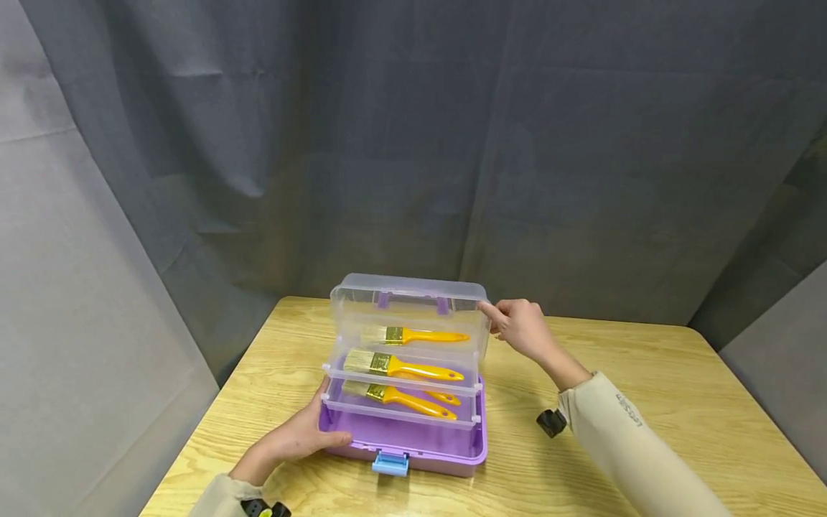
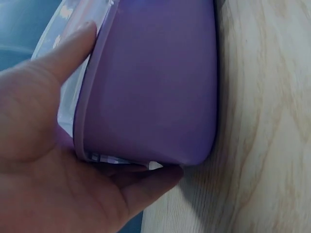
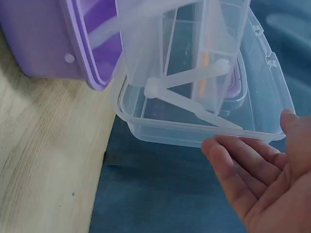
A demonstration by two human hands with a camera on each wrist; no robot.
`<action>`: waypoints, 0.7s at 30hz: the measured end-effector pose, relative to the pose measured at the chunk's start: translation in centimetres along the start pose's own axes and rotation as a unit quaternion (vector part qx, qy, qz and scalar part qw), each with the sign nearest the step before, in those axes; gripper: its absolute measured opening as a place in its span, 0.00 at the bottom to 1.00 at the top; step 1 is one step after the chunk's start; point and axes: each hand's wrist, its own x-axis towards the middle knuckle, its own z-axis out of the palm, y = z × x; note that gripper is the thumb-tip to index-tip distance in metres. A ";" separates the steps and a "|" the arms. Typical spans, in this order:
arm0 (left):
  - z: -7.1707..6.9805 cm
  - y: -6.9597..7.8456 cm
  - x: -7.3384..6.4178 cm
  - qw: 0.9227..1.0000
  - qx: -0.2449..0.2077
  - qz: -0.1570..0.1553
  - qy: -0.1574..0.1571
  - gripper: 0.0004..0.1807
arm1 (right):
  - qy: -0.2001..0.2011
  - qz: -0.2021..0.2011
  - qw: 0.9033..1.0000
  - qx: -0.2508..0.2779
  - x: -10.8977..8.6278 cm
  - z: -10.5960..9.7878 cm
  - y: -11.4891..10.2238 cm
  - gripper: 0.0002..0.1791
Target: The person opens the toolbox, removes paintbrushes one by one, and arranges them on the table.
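Pale wooden table (image 1: pixel 698 402) bears a purple box (image 1: pixel 446 467), clear lid (image 1: pixel 413 285) raised.

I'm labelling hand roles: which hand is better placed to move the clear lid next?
Probably the right hand: it touches the clear lid, while the left hand holds the purple box.

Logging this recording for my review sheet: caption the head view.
A left hand grips a rectangular purple plastic box of yellow-handled paintbrushes while the right hand holds its raised clear plastic lid.
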 end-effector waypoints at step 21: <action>0.7 0.3 0.0 0.998 0.025 -0.057 0.021 0.65 | 0.008 -0.004 0.998 0.064 1.4 6.5 6.7 0.27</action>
